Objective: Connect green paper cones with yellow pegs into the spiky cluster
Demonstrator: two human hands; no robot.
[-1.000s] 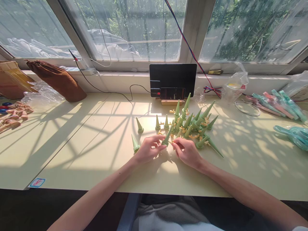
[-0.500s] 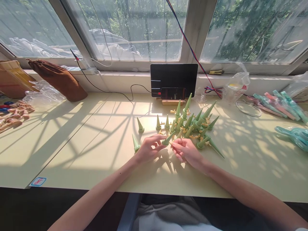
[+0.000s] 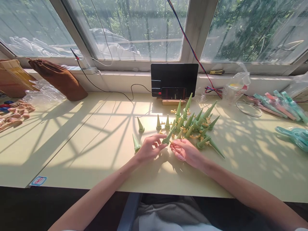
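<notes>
My left hand (image 3: pixel 151 148) grips a green cone (image 3: pixel 169 136) by its wide base, the tip leaning up and to the right. Close beside it, my right hand (image 3: pixel 184 150) is closed in a pinch on a small yellowish piece (image 3: pixel 171 141) at the cone's side; whether the piece joins the cone I cannot tell. Behind both hands lies a pile of green cones (image 3: pixel 202 115), several with yellowish pieces (image 3: pixel 207 120) on them or among them. A green cone (image 3: pixel 136 143) stands left of my left hand, with another cone (image 3: pixel 140 125) behind it.
A black tablet (image 3: pixel 174 75) and a phone (image 3: pixel 173 93) lean on a wooden stand (image 3: pixel 173 102) at the back. A brown pouch (image 3: pixel 60 80) and wooden pieces (image 3: pixel 18 114) lie left. Teal and pink wrapped items (image 3: pixel 279 104) and a plastic bag (image 3: pixel 237 85) lie right.
The cone in my left hand tilted further right, then partly rose again. My right hand has rolled, its fingers now curled with the underside more in view. The pile stays put.
</notes>
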